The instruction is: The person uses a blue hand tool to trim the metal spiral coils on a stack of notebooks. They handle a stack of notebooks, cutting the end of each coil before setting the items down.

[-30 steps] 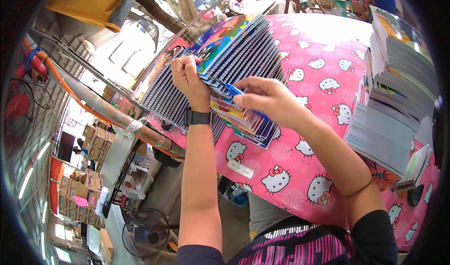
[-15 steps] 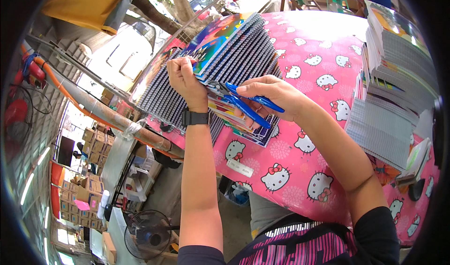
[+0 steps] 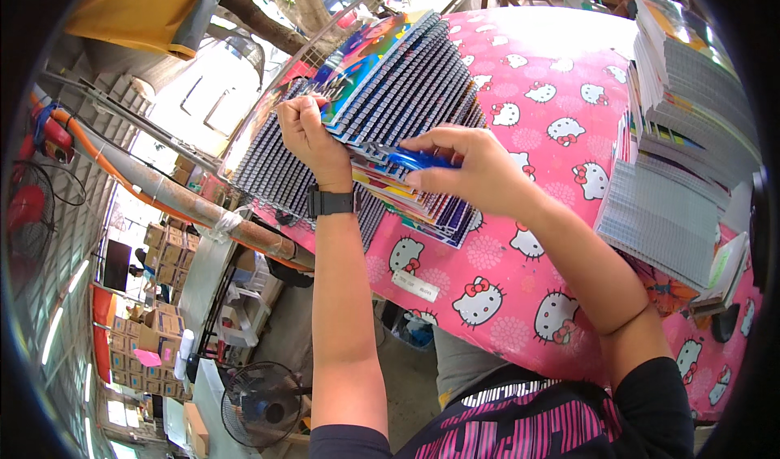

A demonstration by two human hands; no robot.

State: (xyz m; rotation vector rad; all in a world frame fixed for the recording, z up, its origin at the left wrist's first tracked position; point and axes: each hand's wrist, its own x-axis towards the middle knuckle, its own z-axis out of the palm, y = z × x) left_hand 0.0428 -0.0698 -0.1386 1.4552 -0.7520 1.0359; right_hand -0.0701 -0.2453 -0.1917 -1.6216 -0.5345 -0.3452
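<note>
Head view: centre frame, left hand (image 3: 307,131) pinches fanned spiral notebooks (image 3: 406,85); right hand (image 3: 471,171) grips a blue pen (image 3: 414,159); grey stacks (image 3: 674,175) stand right on the pink tablecloth (image 3: 520,296).

There is one view, from a camera on the person's head. It looks down, close over the worktop (image 3: 569,126) with its pink cloth. Both forearms come in from the bottom edge. The round lens bends straight lines near the rim.
</note>
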